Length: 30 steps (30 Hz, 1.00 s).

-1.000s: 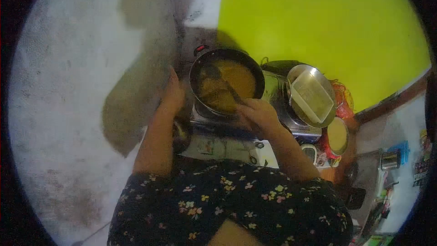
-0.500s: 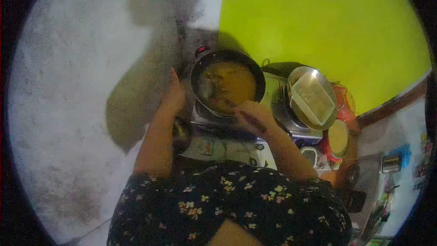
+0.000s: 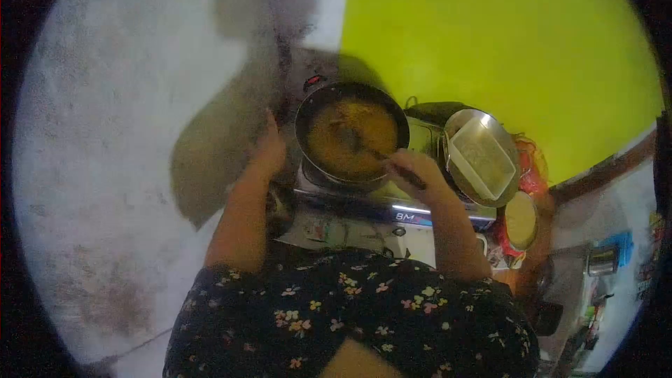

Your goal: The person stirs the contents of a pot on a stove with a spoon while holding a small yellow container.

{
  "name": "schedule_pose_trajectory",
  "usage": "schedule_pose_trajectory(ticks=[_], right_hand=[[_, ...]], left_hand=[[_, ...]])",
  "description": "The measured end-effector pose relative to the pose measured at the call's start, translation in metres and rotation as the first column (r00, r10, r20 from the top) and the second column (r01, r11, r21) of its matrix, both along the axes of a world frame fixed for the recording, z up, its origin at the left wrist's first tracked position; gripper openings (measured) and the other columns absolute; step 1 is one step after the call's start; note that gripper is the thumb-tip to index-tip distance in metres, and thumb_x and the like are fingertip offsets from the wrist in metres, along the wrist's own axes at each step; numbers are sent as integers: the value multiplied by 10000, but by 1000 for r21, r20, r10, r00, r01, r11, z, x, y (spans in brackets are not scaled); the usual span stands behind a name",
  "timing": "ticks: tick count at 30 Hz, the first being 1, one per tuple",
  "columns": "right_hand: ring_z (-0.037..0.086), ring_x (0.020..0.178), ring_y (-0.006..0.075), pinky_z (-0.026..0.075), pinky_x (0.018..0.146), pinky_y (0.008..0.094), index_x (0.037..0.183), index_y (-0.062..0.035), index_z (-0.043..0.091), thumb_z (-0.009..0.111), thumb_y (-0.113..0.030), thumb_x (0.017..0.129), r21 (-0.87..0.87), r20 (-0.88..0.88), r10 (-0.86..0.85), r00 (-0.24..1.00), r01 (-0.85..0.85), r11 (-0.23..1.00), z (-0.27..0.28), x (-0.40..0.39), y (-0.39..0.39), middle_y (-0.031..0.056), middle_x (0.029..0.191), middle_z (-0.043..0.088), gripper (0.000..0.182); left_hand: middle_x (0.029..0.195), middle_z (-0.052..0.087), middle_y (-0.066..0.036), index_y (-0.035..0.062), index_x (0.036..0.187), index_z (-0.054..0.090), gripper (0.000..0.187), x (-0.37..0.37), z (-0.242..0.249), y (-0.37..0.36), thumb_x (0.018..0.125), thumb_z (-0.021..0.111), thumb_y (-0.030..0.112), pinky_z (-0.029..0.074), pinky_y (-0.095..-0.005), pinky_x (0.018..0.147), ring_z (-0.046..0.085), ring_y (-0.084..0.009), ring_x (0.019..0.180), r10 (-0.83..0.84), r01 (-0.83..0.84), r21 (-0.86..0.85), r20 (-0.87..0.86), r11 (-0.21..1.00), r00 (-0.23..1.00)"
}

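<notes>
The wok (image 3: 316, 103) sits over the left part of the stove (image 3: 413, 219), probably so that its contents (image 3: 378, 120) can heat from below. It looks level, which would keep the yellow-brown contents pooled inside. The fingers of the right hand (image 3: 418, 168) are closed around the handle of a cooking utensil (image 3: 351, 140), at the wok's near right edge. That grip seems meant to let the dark head reach down into the contents while the hand stays at the rim; whether the head is a ladle or a spatula cannot be told.

The left hand (image 3: 269, 150) is raised to the left of the wok, apart from its rim. One finger points up, but how far the others are open cannot be told, and nothing shows in their hold. It may be kept there to stay clear of the heat.

Right of the wok, a metal bowl (image 3: 458, 122) carries a rectangular tray (image 3: 483, 161), perhaps to have both within reach. Farther right of the wok are a round tub (image 3: 520, 220) and red plastic (image 3: 532, 171).

Counted: one wok, one utensil, one stove, one metal bowl, one tray, one tub and two hands. The red plastic is too blurred to count its pieces.
</notes>
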State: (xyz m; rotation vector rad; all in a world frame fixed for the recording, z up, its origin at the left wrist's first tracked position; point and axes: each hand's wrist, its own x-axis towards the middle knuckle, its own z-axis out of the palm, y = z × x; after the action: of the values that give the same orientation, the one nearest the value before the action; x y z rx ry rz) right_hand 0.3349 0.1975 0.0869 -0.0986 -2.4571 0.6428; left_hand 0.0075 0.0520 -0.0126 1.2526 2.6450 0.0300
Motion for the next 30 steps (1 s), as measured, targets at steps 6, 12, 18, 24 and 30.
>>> schedule_pose_trajectory(ticks=[6, 12, 18, 24, 30], right_hand=[[658, 765, 317, 517, 659, 362, 879, -39, 646, 667, -20, 796, -141, 104, -188, 977, 202, 969, 25, 19, 1, 150, 829, 657, 88], [654, 748, 313, 507, 655, 346, 905, -29, 652, 659, -30, 811, -181, 112, -358, 927, 373, 910, 9, 24, 15, 145, 826, 653, 94], [639, 762, 318, 499, 670, 360, 933, -63, 649, 649, -30, 815, 136, 6, -438, 899, 433, 891, 29, 20, 17, 137, 819, 636, 123], [616, 760, 334, 489, 639, 374, 1023, -114, 626, 677, 7, 760, 271, 148, -377, 914, 329, 905, -5, 12, 36, 132, 858, 601, 294], [620, 841, 339, 499, 704, 388, 1030, -103, 615, 714, 3, 750, 96, -11, -447, 895, 446, 890, -56, 2, 50, 142, 888, 602, 315]], left_hand=[[1439, 398, -194, 92, 1500, -140, 753, 15, 32, -6, 994, 391, 262, 15, -688, 1091, 343, -364, 1354, 63, -138, 227, 312, 964, 948], [1435, 404, -201, 89, 1497, -150, 770, 19, 39, -5, 988, 403, 258, 43, -662, 1107, 366, -368, 1338, 100, -149, 155, 284, 977, 954], [1453, 385, -203, 104, 1516, -67, 707, 5, 0, -2, 987, 379, 250, 62, -624, 1130, 352, -360, 1355, 40, -52, 186, 70, 981, 997], [1452, 388, -190, 109, 1523, 118, 571, 17, 26, -2, 994, 310, 209, 73, -646, 1118, 354, -343, 1357, 64, -77, 136, 100, 988, 993], [1465, 382, -161, 117, 1521, 131, 564, 13, 15, -5, 992, 301, 210, 42, -663, 1110, 340, -330, 1368, 39, -71, 221, 144, 973, 989]])
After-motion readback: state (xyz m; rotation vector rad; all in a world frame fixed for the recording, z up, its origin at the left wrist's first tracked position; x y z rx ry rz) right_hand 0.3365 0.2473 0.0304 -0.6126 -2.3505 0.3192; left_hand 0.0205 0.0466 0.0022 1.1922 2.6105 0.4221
